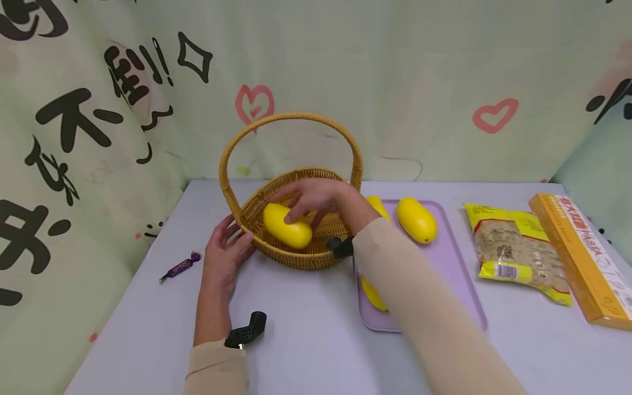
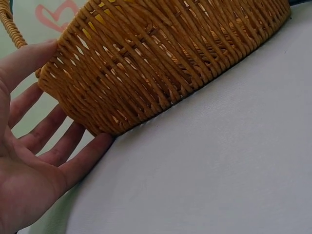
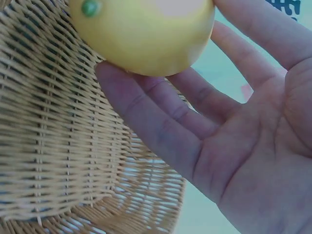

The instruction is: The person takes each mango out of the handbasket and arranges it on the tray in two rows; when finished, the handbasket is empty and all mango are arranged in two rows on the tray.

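A brown wicker basket [image 1: 306, 260] with a tall arched handle stands on the table. My right hand [image 1: 316, 200] holds a smooth, oblong yellow fruit [image 1: 286, 226] over the basket's opening, thumb on one side and fingers on the other. A small green stem spot marks one end of the fruit [image 3: 141, 34] in the right wrist view, where the fingertips lie along its underside. My left hand [image 1: 228, 255] rests at the basket's left end. In the left wrist view, its thumb touches the rim while the spread, fairly straight fingers lie against the woven outer wall [image 2: 146, 63].
Right of the basket, a lilac tray [image 1: 454, 274] carries another oblong yellow fruit [image 1: 417, 220] and more yellow items partly hidden by my right arm. Farther right lie a yellow food bag [image 1: 518, 249] and an orange pasta box [image 1: 582, 263]. A purple-wrapped candy [image 1: 180, 267] lies at left.
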`<state>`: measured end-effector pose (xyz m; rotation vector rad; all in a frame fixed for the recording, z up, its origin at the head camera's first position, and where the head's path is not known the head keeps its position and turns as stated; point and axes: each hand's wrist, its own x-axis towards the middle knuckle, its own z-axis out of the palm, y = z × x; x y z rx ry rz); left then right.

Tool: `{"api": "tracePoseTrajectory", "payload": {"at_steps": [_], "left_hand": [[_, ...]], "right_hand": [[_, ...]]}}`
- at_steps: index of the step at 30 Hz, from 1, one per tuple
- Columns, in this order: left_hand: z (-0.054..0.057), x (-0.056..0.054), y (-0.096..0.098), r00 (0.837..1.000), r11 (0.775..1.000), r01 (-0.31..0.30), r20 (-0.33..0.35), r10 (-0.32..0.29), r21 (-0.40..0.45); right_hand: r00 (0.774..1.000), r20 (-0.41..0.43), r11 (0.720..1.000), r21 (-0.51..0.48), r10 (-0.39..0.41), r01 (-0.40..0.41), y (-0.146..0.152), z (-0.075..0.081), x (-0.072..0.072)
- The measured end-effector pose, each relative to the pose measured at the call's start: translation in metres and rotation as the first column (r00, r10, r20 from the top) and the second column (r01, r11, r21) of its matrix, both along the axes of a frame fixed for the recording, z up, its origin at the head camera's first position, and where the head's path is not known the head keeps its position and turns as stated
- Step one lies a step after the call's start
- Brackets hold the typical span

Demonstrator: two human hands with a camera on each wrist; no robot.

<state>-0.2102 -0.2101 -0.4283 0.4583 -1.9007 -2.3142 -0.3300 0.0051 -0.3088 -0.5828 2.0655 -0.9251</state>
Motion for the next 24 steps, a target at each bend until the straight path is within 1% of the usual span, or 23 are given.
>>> {"api": "tracePoseTrajectory", "payload": {"at_steps": [7,13,17,21,24], "left_hand": [[0.001,0.001,0.000,1.000,1.000,-0.002,-0.004,0.002,-0.008],[0.000,0.002,0.002,1.000,1.000,-0.006,0.016,0.006,-0.013],[-0.001,0.002,0.002,1.000,1.000,0.001,0.012,-0.001,-0.004],[-0.001,0.002,0.003,1.000,1.000,-0.010,0.011,0.010,-0.016],[0.000,0.002,0.004,1.000,1.000,-0.007,0.006,0.007,-0.021]], "right_hand": [[0.999,-0.033,0.998,-0.056,-0.038,0.036,0.019,0.008,0.011],[0.997,-0.055,0.994,-0.097,-0.054,0.048,0.033,0.016,0.018],[0.995,-0.078,0.991,-0.120,-0.063,0.053,0.040,0.021,0.026],[0.992,-0.099,0.986,-0.157,-0.074,0.057,0.047,0.026,0.035],[0.987,-0.130,0.985,-0.156,-0.097,0.076,0.054,0.027,0.042]]}}
